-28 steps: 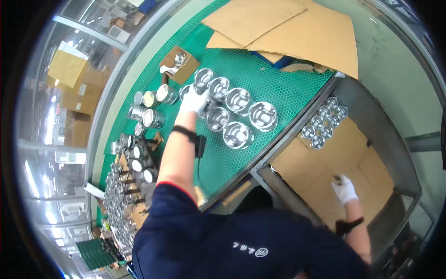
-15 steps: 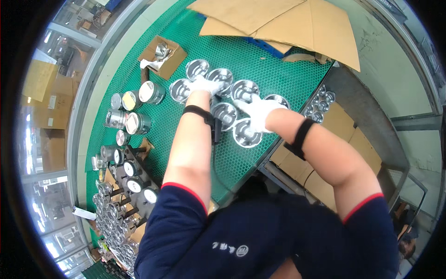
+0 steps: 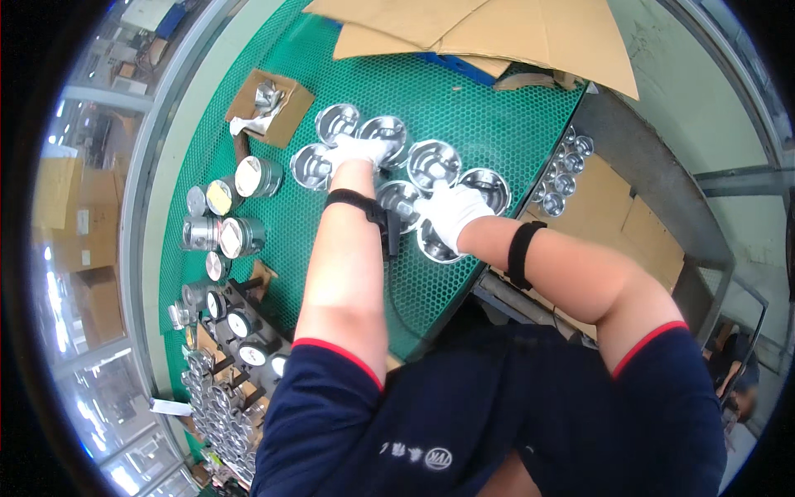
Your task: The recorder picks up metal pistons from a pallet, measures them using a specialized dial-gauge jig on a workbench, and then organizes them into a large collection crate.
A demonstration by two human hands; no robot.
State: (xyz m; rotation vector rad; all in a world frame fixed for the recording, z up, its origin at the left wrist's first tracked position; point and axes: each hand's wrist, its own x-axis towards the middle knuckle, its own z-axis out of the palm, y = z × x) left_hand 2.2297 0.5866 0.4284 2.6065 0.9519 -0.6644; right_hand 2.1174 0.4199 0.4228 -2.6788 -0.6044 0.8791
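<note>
Several silver metal pistons, hollow side up, stand in a loose cluster on the green mat (image 3: 489, 128). My left hand (image 3: 358, 151), in a white glove, is closed over the rims between the far-left piston (image 3: 339, 124), its right neighbour (image 3: 384, 132) and a nearer one (image 3: 310, 166). My right hand (image 3: 455, 214), gloved too, is closed on the rim of the nearest piston (image 3: 436, 244) and covers part of it. Around the right hand stand a left piston (image 3: 397, 201), a far one (image 3: 434, 157) and a right one (image 3: 487, 186). Some fingertips are hidden.
A small cardboard box (image 3: 286, 108) with metal parts stands far left. Larger pistons (image 3: 242, 238) and a dark rack with dial gauges (image 3: 241, 323) line the left side. Cardboard sheets (image 3: 497, 33) lie at the back. Below the right edge, more pistons (image 3: 565, 184) sit on cardboard.
My right hand has drawn slightly left and nearer, its fingers now bunched rather than spread. The far-right piston shows more fully. My left hand stays over the left pistons.
</note>
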